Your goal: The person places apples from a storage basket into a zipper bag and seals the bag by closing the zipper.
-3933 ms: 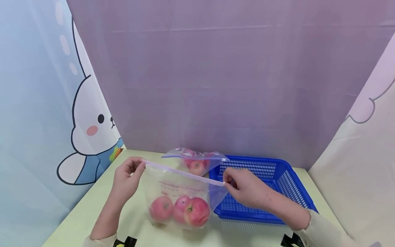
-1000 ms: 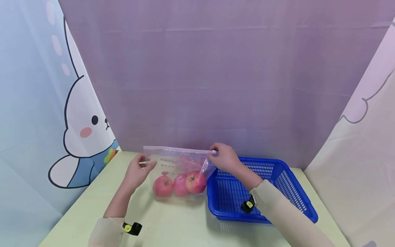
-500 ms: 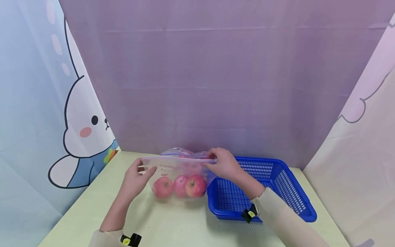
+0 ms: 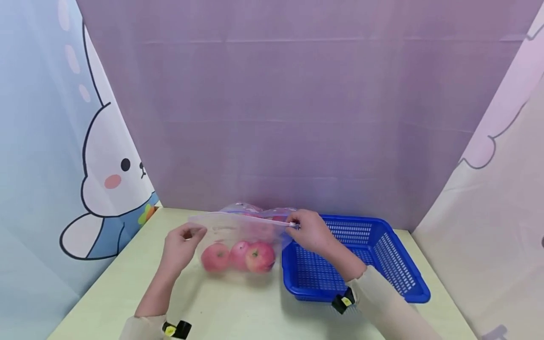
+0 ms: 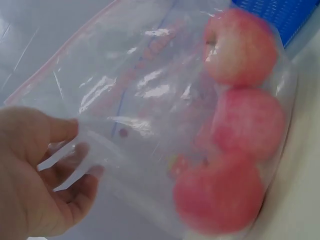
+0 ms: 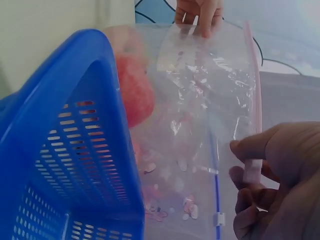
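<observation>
A clear zip bag [image 4: 231, 230] with a pink top strip stands in front of me, three red apples [image 4: 260, 257] lying along its bottom. Thumb and fingers of my left hand [image 4: 178, 245] pinch its left side below the strip; in the left wrist view the bag's film [image 5: 100, 145] passes between them. At the top right corner my right hand [image 4: 312, 231] pinches the strip at its small white slider [image 6: 252, 171]. Behind stands a second clear bag [image 4: 240, 208] with a blue zip line, red apples inside, partly hidden by the first.
A blue plastic basket [image 4: 293, 289] with slotted walls stands right of the bags, under my right forearm. Everything rests on a pale yellow table [image 4: 238, 311]. A purple backdrop [image 4: 272, 118] rises behind, and a rabbit-print curtain [image 4: 110, 165] hangs at the left.
Since the earliest frame the front bag has moved back. In the last second its top has come down, showing the second bag behind, and my left thumb and fingers have drawn together.
</observation>
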